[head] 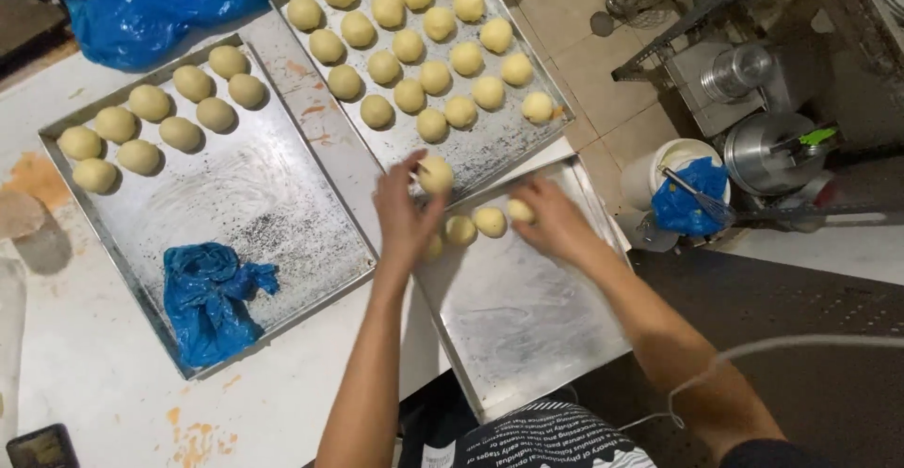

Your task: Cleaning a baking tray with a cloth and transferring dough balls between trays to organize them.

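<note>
Now the left hand (407, 212) pinched a dough ball (435, 174) at the full tray's (508, 143) six o'clock edge; the right hand (554, 220) pressed another ball (520, 210) onto the near tray (527, 317). Judging by this, transfer was underway; next needed a gentle set-down beside the row.

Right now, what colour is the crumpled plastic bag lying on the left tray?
Blue; the head view shows the crumpled plastic bag clearly.

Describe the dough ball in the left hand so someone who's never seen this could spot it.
Find the full tray at the top, packed with dough balls. At its near edge, the left hand pinches one pale dough ball. Unlike its neighbours, it is held in fingertips rather than resting in a row.
</note>
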